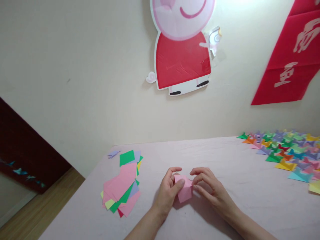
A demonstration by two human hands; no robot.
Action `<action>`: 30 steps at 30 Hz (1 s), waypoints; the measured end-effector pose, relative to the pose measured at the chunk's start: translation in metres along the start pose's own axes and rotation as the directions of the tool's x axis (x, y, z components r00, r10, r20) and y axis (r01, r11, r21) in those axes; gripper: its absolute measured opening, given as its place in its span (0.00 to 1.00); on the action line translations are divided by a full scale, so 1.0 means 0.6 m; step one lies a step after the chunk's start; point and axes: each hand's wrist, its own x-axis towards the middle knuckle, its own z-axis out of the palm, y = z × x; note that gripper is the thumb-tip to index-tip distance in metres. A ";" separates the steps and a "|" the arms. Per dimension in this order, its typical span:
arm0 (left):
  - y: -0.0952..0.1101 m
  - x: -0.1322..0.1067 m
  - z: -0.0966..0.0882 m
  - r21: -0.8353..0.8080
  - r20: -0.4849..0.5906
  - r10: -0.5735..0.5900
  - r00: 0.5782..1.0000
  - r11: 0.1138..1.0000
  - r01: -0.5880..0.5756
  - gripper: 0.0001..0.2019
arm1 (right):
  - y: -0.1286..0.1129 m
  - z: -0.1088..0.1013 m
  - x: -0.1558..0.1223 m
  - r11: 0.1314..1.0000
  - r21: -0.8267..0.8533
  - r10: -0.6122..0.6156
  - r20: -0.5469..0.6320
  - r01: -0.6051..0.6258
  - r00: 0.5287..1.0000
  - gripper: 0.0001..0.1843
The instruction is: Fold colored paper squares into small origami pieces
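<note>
A partly folded piece of pink paper (185, 194) is held just above the table near its front middle. My left hand (168, 190) grips its left side, with the thumb pressed on the face and the fingers behind. At the right edge of the paper, my right hand (211, 188) has its thumb and index finger closed around a small corner. The other fingers of that hand are curled above. Creases show across the pink paper, and its back is hidden.
Left of my hands lies a loose pile of coloured paper sheets (120, 186), with a small folded purple paper (113, 154) behind it. Rows of folded coloured paper figures (286, 165) stand at the right. A wall with a cartoon pig cutout (183, 63) rises behind the table (82, 213).
</note>
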 end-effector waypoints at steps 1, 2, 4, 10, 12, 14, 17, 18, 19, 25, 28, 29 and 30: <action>0.001 0.000 0.001 -0.018 0.023 0.000 1.000 1.000 0.000 0.30 | 0.001 0.000 0.001 1.000 0.010 0.006 -0.025 -0.006 1.000 0.05; 0.001 -0.001 0.003 -0.035 0.042 0.001 0.999 0.999 0.001 0.32 | 0.002 0.000 0.002 1.000 0.023 0.010 -0.043 -0.009 0.999 0.05; 0.001 -0.001 0.006 -0.057 0.054 -0.001 0.999 0.998 0.004 0.33 | 0.003 0.000 0.003 0.999 0.042 0.013 -0.055 -0.011 0.998 0.05; -0.002 -0.001 0.009 -0.060 0.049 -0.021 0.999 0.998 0.024 0.31 | -0.003 0.000 0.005 1.000 0.024 -0.008 -0.021 0.009 1.000 0.06; -0.002 -0.002 0.009 -0.047 0.052 -0.023 0.998 0.999 0.026 0.29 | -0.006 -0.001 0.005 0.999 0.018 -0.033 -0.011 0.033 0.999 0.06; -0.001 -0.002 0.009 -0.041 0.048 -0.024 0.999 0.999 0.026 0.28 | -0.007 -0.001 0.006 0.999 0.013 -0.050 -0.003 0.050 0.999 0.06; 0.001 -0.002 0.010 -0.063 0.042 -0.036 0.998 0.997 0.039 0.29 | -0.007 -0.002 0.006 0.999 -0.006 -0.039 -0.029 0.039 0.999 0.04; 0.002 -0.002 0.011 -0.075 0.044 -0.041 0.998 0.996 0.045 0.29 | -0.007 -0.002 0.005 0.999 -0.011 -0.033 -0.040 0.032 0.999 0.04; 0.003 -0.002 0.012 -0.086 0.049 -0.045 0.998 0.995 0.050 0.29 | -0.007 -0.002 0.005 0.999 -0.014 -0.030 -0.049 0.029 0.998 0.04; -0.006 -0.002 0.008 -0.117 0.067 -0.007 0.998 0.993 0.015 0.26 | -0.010 -0.003 0.004 0.995 -0.024 -0.094 -0.029 0.094 0.995 0.06; -0.013 -0.001 0.003 -0.144 0.062 -0.012 0.998 0.989 0.021 0.25 | -0.013 -0.001 0.002 0.991 -0.026 -0.133 -0.006 0.133 0.991 0.05; -0.014 -0.001 0.002 -0.146 0.063 -0.020 0.998 0.989 0.029 0.25 | -0.013 0.000 0.002 0.991 -0.024 -0.135 0.000 0.135 0.991 0.05; -0.014 -0.002 0.001 -0.150 0.062 -0.027 0.998 0.988 0.036 0.26 | -0.013 0.001 0.001 0.992 -0.022 -0.126 0.002 0.126 0.992 0.04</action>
